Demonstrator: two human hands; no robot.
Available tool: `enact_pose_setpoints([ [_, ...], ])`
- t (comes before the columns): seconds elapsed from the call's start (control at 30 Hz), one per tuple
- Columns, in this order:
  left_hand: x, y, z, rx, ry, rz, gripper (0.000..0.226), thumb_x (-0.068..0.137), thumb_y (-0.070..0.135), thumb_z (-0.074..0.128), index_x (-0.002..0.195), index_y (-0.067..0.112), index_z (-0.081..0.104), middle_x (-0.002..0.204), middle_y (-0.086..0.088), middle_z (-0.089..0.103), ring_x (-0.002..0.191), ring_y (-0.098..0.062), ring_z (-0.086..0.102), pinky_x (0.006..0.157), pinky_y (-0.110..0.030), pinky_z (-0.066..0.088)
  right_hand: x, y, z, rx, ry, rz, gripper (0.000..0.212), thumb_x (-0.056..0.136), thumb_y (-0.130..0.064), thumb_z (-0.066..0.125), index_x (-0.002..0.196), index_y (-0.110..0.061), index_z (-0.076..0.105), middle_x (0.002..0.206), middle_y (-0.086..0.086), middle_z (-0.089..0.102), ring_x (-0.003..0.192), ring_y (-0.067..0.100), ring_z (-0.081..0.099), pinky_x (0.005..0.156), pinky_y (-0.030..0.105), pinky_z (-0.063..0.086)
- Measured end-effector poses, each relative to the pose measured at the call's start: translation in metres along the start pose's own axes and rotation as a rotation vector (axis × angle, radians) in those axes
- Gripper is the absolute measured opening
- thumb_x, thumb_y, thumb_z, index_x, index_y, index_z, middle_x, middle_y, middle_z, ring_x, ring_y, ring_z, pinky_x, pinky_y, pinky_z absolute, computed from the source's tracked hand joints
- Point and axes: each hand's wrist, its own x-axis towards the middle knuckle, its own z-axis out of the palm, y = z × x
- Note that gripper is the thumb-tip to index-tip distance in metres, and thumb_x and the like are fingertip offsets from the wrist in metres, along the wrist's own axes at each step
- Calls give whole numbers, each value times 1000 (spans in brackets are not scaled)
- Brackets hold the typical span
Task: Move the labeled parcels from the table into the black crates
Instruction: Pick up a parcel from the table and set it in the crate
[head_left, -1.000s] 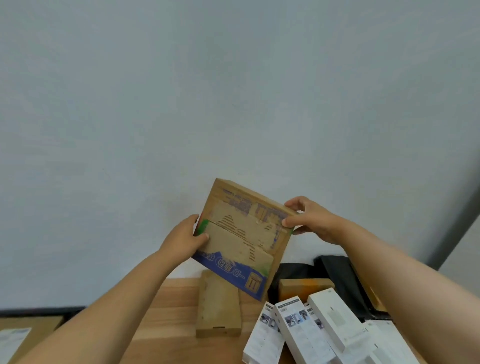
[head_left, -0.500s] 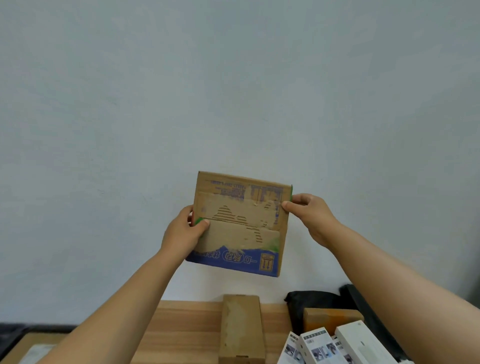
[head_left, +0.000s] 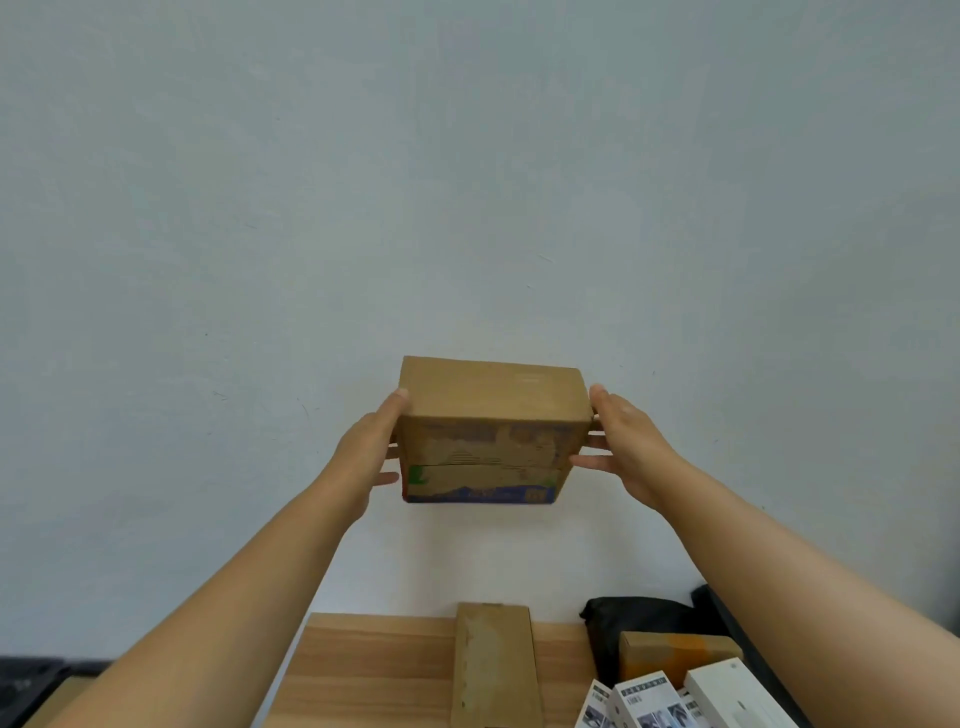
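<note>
Pale wall behind raised cardboard box (head_left: 488, 431), left hand (head_left: 363, 457) and right hand (head_left: 631, 447) flat-fingered, pressing its sides.

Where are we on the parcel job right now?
Done: nothing I can confirm; no crate interior is in view. In hand: a cardboard box held up between the left hand and right hand. Left: a flat brown parcel, an orange-brown box and white boxes on the table.

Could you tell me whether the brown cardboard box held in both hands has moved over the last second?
Yes. The brown cardboard box has tipped, its plain side now showing, and risen away from the wooden table.
</note>
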Motion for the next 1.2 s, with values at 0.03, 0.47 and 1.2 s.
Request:
enact_pose_setpoints([
  [0.03,-2,0,1,-39,-9,-13,52,93,61,35,121,18,48,115,-2,54,104,-20,54,86,-39,46,0,2,-1,33,-6,-5,34,99,-42,41,110,-12,52,109,4,57,104,22,59,83,41,57],
  [0.47,1,1,-1,-74,-137,212,42,102,35,32,143,40,31,138,15,44,124,-9,45,109,-36,35,-6,10,-16,317,-88,-80,29,92,-18,59,120,-10,55,116,7,59,108,17,59,91,40,52],
  [1.2,-4,-1,10,-105,-77,191,76,90,-1,57,144,33,16,134,2,42,124,-24,47,108,-48,38,-4,-4,-15,322,-44,14,44,87,3,56,118,-28,56,101,5,63,98,23,57,103,53,36],
])
